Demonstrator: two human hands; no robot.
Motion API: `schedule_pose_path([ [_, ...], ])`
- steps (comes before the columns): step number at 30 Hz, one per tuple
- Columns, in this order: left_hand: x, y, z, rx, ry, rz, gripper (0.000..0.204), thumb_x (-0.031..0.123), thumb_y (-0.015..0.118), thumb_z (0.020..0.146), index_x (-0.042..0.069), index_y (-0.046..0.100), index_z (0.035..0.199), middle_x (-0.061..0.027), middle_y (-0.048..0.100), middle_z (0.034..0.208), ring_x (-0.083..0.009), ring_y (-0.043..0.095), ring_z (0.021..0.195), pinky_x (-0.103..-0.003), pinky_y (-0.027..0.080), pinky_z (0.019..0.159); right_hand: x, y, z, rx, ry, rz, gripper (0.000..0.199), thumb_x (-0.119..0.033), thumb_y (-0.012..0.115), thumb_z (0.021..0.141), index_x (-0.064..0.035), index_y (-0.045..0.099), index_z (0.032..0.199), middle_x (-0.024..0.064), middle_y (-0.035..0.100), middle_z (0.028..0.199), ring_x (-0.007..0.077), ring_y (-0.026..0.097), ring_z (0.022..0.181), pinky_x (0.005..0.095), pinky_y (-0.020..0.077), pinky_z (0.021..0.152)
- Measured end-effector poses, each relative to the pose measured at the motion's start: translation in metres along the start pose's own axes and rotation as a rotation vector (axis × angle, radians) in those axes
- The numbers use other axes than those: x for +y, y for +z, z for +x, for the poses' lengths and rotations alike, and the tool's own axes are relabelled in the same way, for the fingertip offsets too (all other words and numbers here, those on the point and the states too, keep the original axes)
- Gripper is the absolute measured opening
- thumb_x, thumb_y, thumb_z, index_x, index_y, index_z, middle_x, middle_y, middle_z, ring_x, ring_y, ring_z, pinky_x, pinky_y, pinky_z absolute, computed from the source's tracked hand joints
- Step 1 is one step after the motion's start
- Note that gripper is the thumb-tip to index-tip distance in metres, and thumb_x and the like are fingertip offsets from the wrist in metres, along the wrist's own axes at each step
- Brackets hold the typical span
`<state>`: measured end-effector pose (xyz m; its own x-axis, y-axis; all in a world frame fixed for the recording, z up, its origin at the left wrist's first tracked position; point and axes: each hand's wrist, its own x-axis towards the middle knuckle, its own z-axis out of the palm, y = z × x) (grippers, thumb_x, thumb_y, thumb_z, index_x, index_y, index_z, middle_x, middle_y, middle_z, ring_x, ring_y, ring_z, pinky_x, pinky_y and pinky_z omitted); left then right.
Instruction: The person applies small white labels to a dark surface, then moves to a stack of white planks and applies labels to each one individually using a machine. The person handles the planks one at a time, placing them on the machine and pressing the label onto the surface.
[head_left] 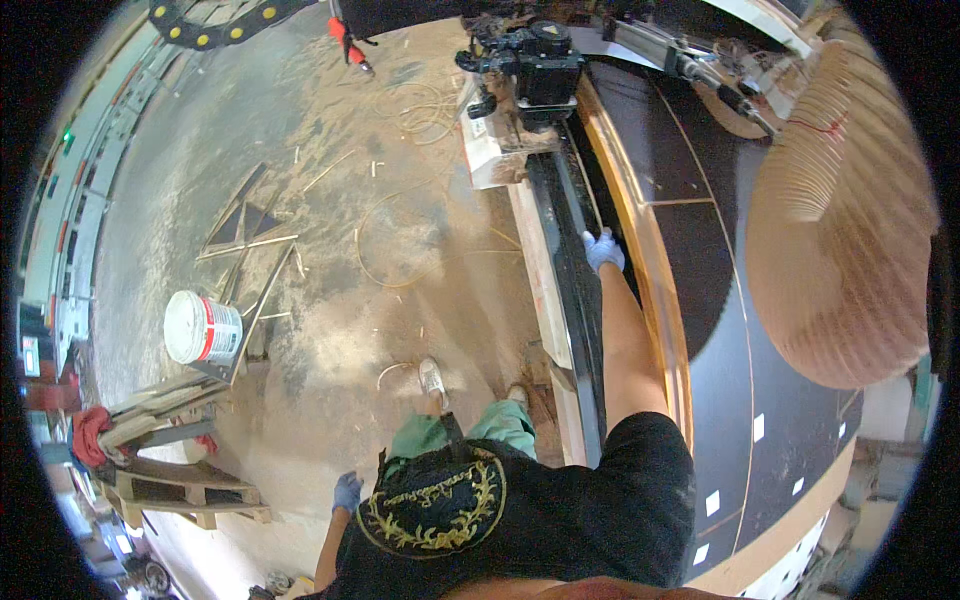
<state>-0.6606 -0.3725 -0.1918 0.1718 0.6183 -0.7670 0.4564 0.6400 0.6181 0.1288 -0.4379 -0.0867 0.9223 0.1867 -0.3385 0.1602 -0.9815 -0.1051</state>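
My right hand, in a pale blue glove, reaches forward over the dark gap beside a long black machine rail. Its fingertips are slightly apart and seem to rest near the rail's inner edge; I see nothing held in them. Just right of it runs the yellowish edge of the machine bed, beside the dark panels lying on it. Low at my side hangs my left hand, also gloved, with loosely parted fingers and no object in it.
A black motor unit sits at the rail's far end. A large ribbed dust hose arches over the panels at right. Wood strips and a white bucket lie to the left, near a wooden pallet. A thin hose coils on the dusty floor.
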Motion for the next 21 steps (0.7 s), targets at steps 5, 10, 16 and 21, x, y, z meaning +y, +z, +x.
schedule_pose_path([
  [5,-0.02,-0.021,-0.052,0.015,-0.149,0.203,0.036,0.025,0.059,0.08,0.003,0.052,0.108,-0.0106,0.057,0.107,-0.0211,0.054,0.094,-0.03,0.044,0.08,-0.04,-0.004,0.012,-0.065,0.242,0.051,0.046,-0.046,0.032,0.087,-0.0127,0.056,0.109,0.0118,0.055,0.114,0.0276,0.054,0.104,0.0415,0.0445,0.081],
  [10,-0.04,-0.002,-0.057,-0.016,-0.225,0.237,0.036,0.022,0.06,0.08,0.004,0.051,0.11,-0.0109,0.056,0.11,-0.0214,0.054,0.096,-0.03,0.044,0.081,-0.012,0.001,0.001,0.248,0.101,-0.067,0.046,-0.046,0.033,0.087,-0.0142,0.052,0.115,0.0091,0.056,0.113,0.0279,0.055,0.102,0.0416,0.0455,0.077],
  [16,-0.033,0.04,-0.021,-0.041,-0.143,0.127,0.037,0.019,0.061,0.079,0.004,0.05,0.111,-0.0112,0.055,0.112,-0.0217,0.053,0.097,-0.03,0.044,0.081,0.028,-0.013,-0.063,0.17,-0.155,0.231,0.036,-0.033,0.042,0.087,-0.0062,0.051,0.109,0.0214,0.058,0.097,0.038,0.055,0.091,0.0459,0.0446,0.073],
  [21,0.005,0.153,0.034,-0.185,0.034,0.43,0.04,0.021,0.061,0.079,0.004,0.049,0.113,-0.0117,0.054,0.114,-0.0223,0.052,0.102,-0.03,0.043,0.084,0.169,0.035,-0.121,0.395,-0.529,0.506,0.032,-0.025,0.038,0.088,0.002,0.05,0.078,0.0163,0.049,0.067,0.0274,0.049,0.062,0.0366,0.041,0.061],
])
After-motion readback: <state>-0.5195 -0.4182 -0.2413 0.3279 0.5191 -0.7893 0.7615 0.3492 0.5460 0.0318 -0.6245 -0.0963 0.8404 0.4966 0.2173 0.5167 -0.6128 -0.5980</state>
